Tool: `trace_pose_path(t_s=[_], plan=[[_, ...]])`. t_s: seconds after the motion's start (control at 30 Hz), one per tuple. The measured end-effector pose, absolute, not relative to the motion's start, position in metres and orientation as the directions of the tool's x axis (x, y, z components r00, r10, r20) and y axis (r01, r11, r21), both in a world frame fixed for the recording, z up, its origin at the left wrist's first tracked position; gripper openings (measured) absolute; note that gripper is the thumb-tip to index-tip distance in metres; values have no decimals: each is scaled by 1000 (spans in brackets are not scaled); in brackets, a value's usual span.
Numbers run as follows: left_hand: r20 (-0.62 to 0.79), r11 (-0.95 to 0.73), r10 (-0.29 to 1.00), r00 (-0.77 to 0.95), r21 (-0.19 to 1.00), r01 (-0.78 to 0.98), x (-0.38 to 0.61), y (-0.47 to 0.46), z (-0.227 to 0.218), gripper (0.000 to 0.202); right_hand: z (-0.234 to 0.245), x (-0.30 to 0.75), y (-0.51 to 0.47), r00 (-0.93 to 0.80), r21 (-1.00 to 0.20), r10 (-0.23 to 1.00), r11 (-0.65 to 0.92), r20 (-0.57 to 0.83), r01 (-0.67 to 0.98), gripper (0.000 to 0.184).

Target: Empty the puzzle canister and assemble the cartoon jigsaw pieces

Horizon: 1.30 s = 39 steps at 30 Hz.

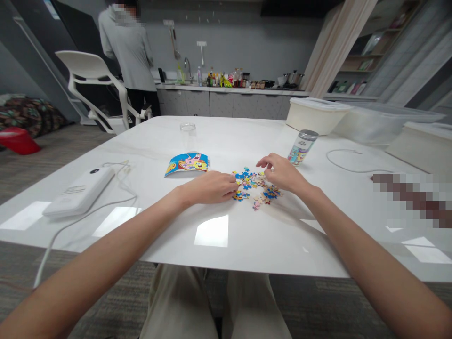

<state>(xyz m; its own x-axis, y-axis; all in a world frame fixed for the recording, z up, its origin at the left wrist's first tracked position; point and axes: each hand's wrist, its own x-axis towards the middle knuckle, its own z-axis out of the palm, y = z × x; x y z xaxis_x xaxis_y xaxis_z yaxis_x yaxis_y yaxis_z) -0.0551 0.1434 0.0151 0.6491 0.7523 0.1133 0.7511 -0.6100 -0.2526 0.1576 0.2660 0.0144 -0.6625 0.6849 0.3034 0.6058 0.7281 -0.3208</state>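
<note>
A loose heap of small jigsaw puzzle pieces (253,186) in blue, yellow and pink lies on the white table (226,240). My left hand (210,187) rests at the heap's left edge with its fingers curled down, and anything in them is hidden. My right hand (280,172) hovers at the heap's upper right, fingers apart, holding nothing visible. To the left of the heap lies a colourful cartoon picture card or pouch (187,165). A clear-lidded cylindrical jar (302,147) with a printed label stands beyond my right hand.
A white power bank (79,190) with a trailing cable lies at the table's left. A small glass dish (187,126) sits near the far edge. White lidded tubs (318,115) stand at far right. A person (127,49) stands at the kitchen counter (229,89) behind a white chair (95,75).
</note>
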Motion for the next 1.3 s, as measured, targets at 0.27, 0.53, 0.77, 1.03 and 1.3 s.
trace_pose_path(t_s=[0.27, 0.53, 0.77, 1.03, 1.3], plan=[[108, -617, 744, 659, -265, 741, -55, 144, 15, 19, 12, 160, 266, -765, -192, 629, 775, 138, 603, 19], [88, -581, 785, 613, -237, 778, -54, 142, 14, 17, 12, 151, 260, -715, -467, 663, 716, 222, 518, 2], [270, -422, 851, 451, -160, 892, -48, 140, 23, 24, 13, 135, 237, -760, -986, 639, 16, -118, 166, 23], [328, -447, 786, 524, -282, 849, -52, 144, 19, 25, 9, 136, 237, -768, -987, 622, -132, -155, 93, 27], [296, -452, 783, 546, -331, 828, -53, 145, 19, 18, 8, 135, 237, -782, -976, 594, -199, -190, 85, 16]])
